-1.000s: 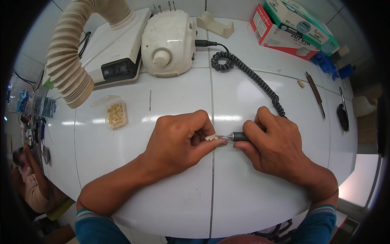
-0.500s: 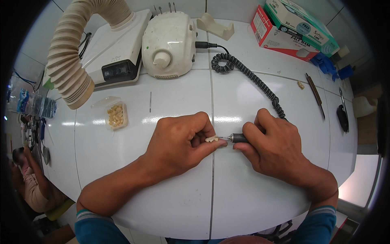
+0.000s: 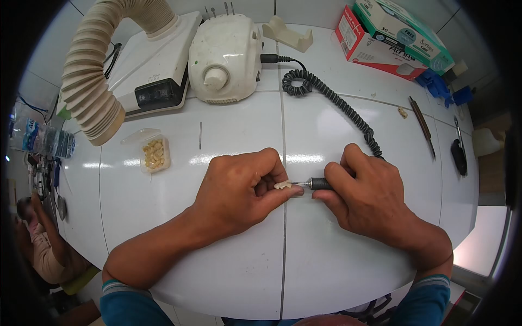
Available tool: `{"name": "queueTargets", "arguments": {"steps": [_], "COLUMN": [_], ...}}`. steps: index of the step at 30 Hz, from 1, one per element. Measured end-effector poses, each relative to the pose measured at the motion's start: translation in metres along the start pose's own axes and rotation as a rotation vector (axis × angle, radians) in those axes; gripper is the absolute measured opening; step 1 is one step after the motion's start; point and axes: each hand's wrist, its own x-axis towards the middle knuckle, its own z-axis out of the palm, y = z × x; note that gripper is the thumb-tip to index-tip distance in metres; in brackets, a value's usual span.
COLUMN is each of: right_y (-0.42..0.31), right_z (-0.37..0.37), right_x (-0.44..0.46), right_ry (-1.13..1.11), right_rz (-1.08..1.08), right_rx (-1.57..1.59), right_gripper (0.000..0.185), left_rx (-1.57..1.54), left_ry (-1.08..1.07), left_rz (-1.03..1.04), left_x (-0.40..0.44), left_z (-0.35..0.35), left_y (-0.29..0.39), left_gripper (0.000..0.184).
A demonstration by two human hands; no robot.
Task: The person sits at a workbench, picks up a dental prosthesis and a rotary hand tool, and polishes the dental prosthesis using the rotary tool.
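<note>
Between the thumb and fingers of my left hand (image 3: 242, 185) is a small cream tooth-shaped piece (image 3: 283, 185). My right hand (image 3: 364, 190) is wrapped round a black and silver rotary handpiece (image 3: 319, 183), whose thin metal tip points left and meets the piece. A coiled black cord (image 3: 348, 108) runs from behind my right hand up to a white control unit with a knob (image 3: 225, 60). Left of my hands, an open clear box (image 3: 156, 154) holds several yellowish tooth-like pieces. A thin metal bur (image 3: 200, 135) lies on the white table (image 3: 217, 282).
A ribbed hose (image 3: 89, 81) hangs beside a white machine (image 3: 157, 65). At the back are a cream cradle (image 3: 288, 35) and mask boxes (image 3: 391, 43). A brown tool (image 3: 422, 126) and a black-handled tool (image 3: 459, 155) lie right. Another person (image 3: 49, 244) is far left.
</note>
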Motion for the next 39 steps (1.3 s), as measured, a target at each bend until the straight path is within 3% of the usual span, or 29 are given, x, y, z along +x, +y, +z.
{"name": "queueTargets", "arguments": {"steps": [39], "right_y": [-0.0003], "right_z": [-0.0006], "right_x": [-0.0001], "right_ry": [-0.02], "right_rz": [0.019], "right_rx": [0.009], "right_gripper": [0.038], "left_rx": [0.006], "left_ry": [-0.005], "left_rz": [-0.017], "left_x": [0.0004], "left_z": [-0.0013], "left_y": [0.0021], "left_gripper": [0.035]}}
